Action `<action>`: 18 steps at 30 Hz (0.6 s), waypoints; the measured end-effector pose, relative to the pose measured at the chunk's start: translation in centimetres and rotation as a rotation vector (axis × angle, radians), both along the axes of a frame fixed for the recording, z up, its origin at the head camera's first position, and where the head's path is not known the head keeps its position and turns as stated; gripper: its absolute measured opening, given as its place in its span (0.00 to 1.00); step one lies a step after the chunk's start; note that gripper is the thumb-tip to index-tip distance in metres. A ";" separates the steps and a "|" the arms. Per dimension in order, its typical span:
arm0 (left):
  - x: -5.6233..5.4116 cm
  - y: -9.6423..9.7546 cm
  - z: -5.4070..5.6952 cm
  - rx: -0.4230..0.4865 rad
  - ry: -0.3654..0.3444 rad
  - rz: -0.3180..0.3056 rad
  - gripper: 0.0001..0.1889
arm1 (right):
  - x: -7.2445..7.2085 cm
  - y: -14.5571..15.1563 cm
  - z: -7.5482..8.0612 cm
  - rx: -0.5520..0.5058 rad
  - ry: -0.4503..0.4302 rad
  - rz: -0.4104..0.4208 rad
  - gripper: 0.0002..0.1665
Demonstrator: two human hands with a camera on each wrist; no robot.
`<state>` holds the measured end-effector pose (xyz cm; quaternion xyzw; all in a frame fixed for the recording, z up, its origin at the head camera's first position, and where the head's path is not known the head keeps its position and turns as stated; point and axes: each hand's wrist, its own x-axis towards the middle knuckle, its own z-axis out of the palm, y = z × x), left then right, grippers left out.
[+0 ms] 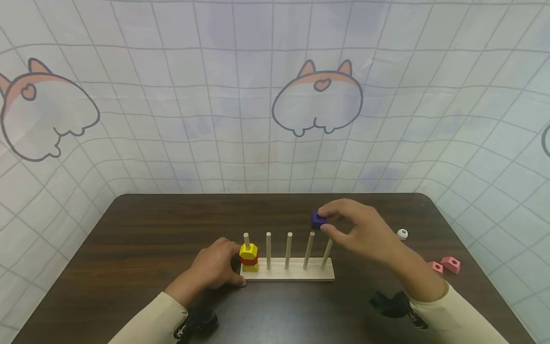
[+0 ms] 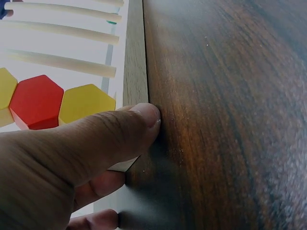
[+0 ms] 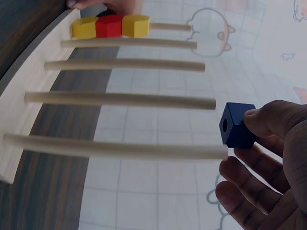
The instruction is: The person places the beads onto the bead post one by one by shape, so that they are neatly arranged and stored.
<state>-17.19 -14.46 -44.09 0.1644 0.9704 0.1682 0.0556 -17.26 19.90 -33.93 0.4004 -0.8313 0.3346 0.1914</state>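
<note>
A pale wooden peg board (image 1: 287, 274) with a row of upright pegs stands on the table. Two yellow hexagonal beads with a red bead (image 1: 249, 262) between them are stacked on its leftmost peg. My left hand (image 1: 218, 265) grips the board's left end, the thumb (image 2: 144, 117) on the front edge and fingers round the back. Between thumb and fingers, my right hand (image 1: 365, 229) pinches a dark blue-purple block (image 3: 237, 125). The block's hole faces the pegs. It hovers just above the tips of the two rightmost pegs, apart from both.
On the table's right side lie a white bead (image 1: 402, 234) and two pink blocks (image 1: 451, 264) with holes. A bit of purple shows beside the right wrist, mostly hidden. A grid-patterned curtain (image 1: 240, 157) hangs behind the dark wooden table (image 1: 172, 215).
</note>
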 end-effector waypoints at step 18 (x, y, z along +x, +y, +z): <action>0.2 0.0 0.4 -0.008 -0.004 0.003 0.30 | 0.3 -3.8 0.0 -0.033 -0.063 0.097 0.18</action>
